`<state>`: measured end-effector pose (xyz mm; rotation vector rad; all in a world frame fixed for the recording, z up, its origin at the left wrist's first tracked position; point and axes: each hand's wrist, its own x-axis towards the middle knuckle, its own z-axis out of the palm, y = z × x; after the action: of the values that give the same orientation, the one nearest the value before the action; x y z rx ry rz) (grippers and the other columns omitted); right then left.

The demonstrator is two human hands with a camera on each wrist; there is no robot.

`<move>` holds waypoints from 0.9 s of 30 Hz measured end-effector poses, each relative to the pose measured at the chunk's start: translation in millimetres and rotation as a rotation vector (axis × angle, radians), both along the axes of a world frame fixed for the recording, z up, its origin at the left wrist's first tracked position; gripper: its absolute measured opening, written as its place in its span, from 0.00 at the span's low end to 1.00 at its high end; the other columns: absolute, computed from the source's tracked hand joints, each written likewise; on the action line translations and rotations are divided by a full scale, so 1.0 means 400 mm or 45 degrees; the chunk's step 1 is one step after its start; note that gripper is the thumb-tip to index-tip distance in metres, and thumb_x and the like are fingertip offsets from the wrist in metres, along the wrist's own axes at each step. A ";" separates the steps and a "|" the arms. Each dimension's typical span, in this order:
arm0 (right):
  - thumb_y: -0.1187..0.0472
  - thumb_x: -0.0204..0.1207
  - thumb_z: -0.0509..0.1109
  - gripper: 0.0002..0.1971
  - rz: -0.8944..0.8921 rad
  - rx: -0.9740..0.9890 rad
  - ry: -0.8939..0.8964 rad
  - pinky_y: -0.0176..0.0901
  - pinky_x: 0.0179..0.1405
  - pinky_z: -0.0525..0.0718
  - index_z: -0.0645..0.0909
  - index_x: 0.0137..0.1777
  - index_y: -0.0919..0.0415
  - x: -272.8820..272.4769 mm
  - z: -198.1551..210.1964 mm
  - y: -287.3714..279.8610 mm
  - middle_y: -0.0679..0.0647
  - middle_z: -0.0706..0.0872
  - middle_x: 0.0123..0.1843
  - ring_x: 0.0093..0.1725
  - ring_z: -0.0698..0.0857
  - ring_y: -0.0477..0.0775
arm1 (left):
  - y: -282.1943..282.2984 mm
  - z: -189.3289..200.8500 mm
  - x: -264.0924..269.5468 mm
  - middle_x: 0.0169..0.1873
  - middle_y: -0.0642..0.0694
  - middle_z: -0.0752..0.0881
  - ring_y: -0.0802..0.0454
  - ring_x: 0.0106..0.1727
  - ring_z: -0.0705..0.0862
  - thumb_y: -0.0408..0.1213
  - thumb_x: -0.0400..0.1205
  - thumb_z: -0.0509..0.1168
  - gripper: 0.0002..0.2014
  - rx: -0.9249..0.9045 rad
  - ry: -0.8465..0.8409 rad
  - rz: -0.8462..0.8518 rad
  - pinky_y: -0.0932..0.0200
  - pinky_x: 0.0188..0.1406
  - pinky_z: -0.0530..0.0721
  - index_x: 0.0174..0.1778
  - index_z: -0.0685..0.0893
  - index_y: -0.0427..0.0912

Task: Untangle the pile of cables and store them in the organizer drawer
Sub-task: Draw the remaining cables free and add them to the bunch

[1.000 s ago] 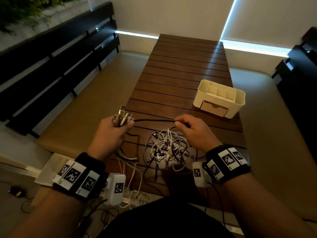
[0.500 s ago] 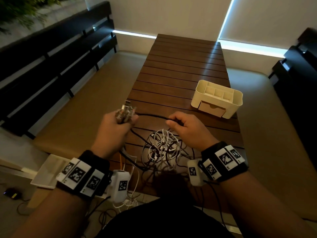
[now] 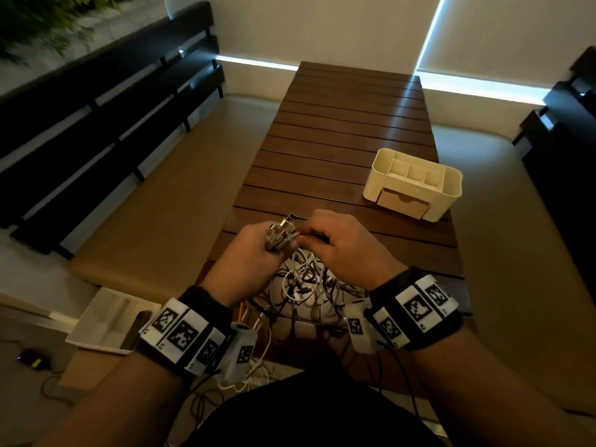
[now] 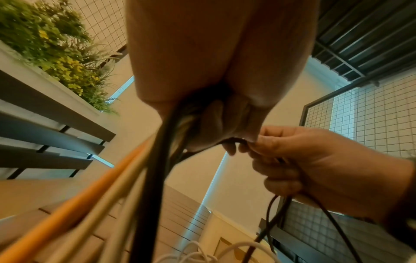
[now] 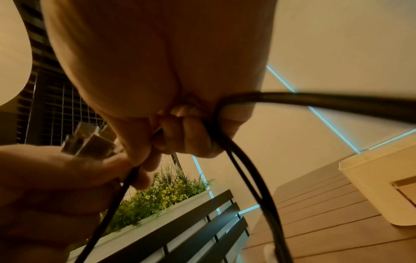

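1. Bench (image 3: 342,130): dark slatted wood, ran away from the person, with padded seating along both sides.
2. Organizer (image 3: 416,185): cream box, stood on the right part of the bench, well apart from the hands. Open compartments on top; its drawer (image 3: 403,203) faced the person and looked closed or nearly so.
3. Pile of cables (image 3: 306,285): white and dark cords tangled together, lay on the near end of the bench under and between the wrists. Some strands hung over the near edge.
4. Left hand (image 3: 254,253): raised above the pile, fingers curled tight round a bundle of plugs (image 3: 282,233); the metal connector ends stuck up past the knuckles. In the left wrist view, orange, cream and black cords ran down out of the fist.
5. Right hand (image 3: 342,246): just beside the left, touching or almost touching it. Thumb and forefinger pinched the black cable (image 5: 245,178) right by the plugs, other fingers curled round it. The right wrist view showed it looped through the fist, two strands dropping down and one running off to the right.
6. White tray (image 3: 106,321): sat low at the left, beside the bench.
7. Small dark device (image 3: 32,358): lay on the floor at far left, with a cord trailing from it.
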<state>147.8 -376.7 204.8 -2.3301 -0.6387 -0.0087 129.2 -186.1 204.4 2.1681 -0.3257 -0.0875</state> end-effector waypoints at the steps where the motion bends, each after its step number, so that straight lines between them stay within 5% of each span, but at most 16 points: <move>1: 0.57 0.83 0.70 0.04 0.002 -0.004 -0.013 0.26 0.40 0.73 0.86 0.52 0.55 0.000 0.002 0.000 0.39 0.78 0.42 0.42 0.78 0.38 | 0.002 0.000 0.006 0.28 0.52 0.79 0.61 0.26 0.73 0.42 0.84 0.70 0.12 0.037 0.019 -0.022 0.68 0.25 0.69 0.35 0.80 0.47; 5: 0.51 0.84 0.68 0.06 -0.009 -0.074 0.104 0.27 0.35 0.74 0.81 0.48 0.50 -0.008 0.000 -0.014 0.40 0.78 0.41 0.38 0.78 0.37 | 0.012 0.017 0.011 0.29 0.51 0.81 0.61 0.25 0.73 0.41 0.83 0.70 0.10 0.155 0.046 0.013 0.66 0.26 0.69 0.36 0.81 0.48; 8: 0.49 0.86 0.64 0.08 -0.075 -0.199 0.238 0.31 0.34 0.73 0.80 0.48 0.50 -0.004 -0.011 -0.044 0.44 0.81 0.40 0.36 0.80 0.41 | 0.045 0.026 0.022 0.29 0.50 0.80 0.61 0.24 0.74 0.40 0.85 0.68 0.08 -0.055 0.072 0.294 0.64 0.26 0.73 0.40 0.81 0.49; 11: 0.49 0.87 0.61 0.11 -0.197 -0.283 0.372 0.39 0.34 0.77 0.81 0.51 0.53 0.008 -0.024 -0.098 0.49 0.83 0.40 0.36 0.82 0.47 | 0.105 0.025 0.045 0.27 0.45 0.76 0.50 0.27 0.73 0.42 0.85 0.68 0.10 -0.153 0.116 0.492 0.52 0.31 0.74 0.39 0.81 0.43; 17: 0.51 0.86 0.65 0.04 -0.210 -0.063 0.383 0.38 0.34 0.77 0.81 0.51 0.47 0.019 0.027 -0.100 0.49 0.85 0.41 0.35 0.81 0.47 | 0.074 0.016 0.036 0.28 0.49 0.75 0.55 0.27 0.70 0.37 0.85 0.69 0.09 0.043 0.186 0.310 0.58 0.27 0.67 0.38 0.80 0.43; 22: 0.53 0.86 0.64 0.06 -0.100 -0.134 0.436 0.36 0.33 0.77 0.78 0.47 0.44 0.022 0.038 -0.055 0.48 0.83 0.41 0.35 0.79 0.44 | 0.021 0.029 0.002 0.46 0.50 0.87 0.55 0.43 0.83 0.39 0.85 0.68 0.04 -0.147 0.028 0.213 0.63 0.39 0.79 0.54 0.85 0.48; 27: 0.62 0.82 0.66 0.07 -0.055 0.240 0.541 0.48 0.37 0.76 0.81 0.46 0.48 0.010 0.036 -0.034 0.53 0.82 0.39 0.35 0.77 0.49 | -0.021 0.010 -0.012 0.29 0.49 0.80 0.61 0.25 0.72 0.38 0.85 0.68 0.10 -0.031 0.083 -0.012 0.68 0.25 0.70 0.37 0.81 0.47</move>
<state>151.7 -390.2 219.0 -2.0726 -0.3558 0.3802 124.5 -194.5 208.4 2.1349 -0.2980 -0.1586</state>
